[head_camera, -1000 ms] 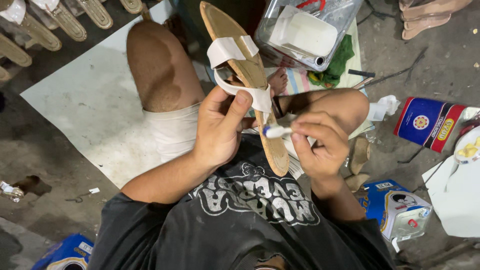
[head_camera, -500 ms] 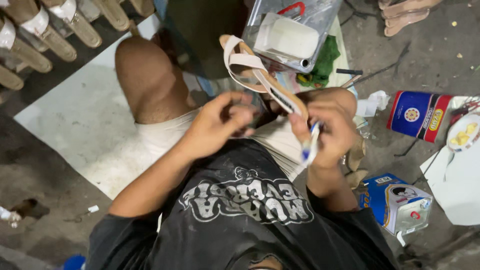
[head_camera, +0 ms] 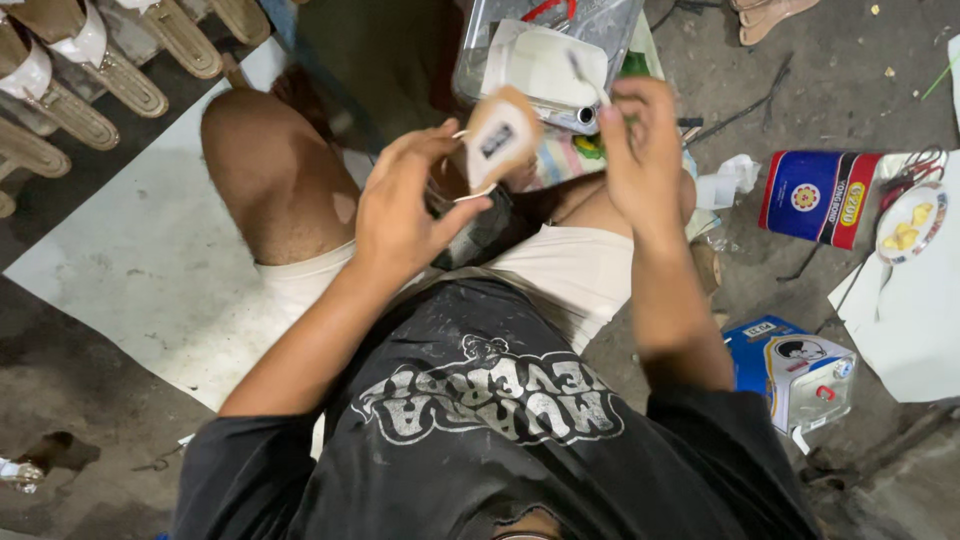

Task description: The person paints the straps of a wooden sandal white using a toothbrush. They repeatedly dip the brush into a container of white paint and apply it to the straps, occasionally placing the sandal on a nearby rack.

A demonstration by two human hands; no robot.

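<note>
I see my left hand (head_camera: 410,205) raised over my lap, fingers curled round a tan sandal (head_camera: 497,140) with white straps. The sandal is turned end-on to the camera, so its long axis runs roughly toward me and away: what faces up at me is one rounded end of the sole, with a small dark label on a pale patch. The rest of its length drops out of sight behind that end and behind my fingers, and I cannot tell heel from toe. A thin white strap loops out beside my thumb.

My right hand (head_camera: 645,160) is up at the same height, a little apart from the sandal, pinched narrow on a slim brush (head_camera: 583,72) whose shaft slants up and to the left, its tip over the clear plastic tub (head_camera: 620,20) that sits beyond my knees.

Finished sandals (head_camera: 120,70) lie in a row at the upper left, beside a white sheet (head_camera: 130,270) spread on the floor. On the right stands a blue, red and black tin (head_camera: 820,195), with a small blue carton (head_camera: 790,370) nearer to me.
</note>
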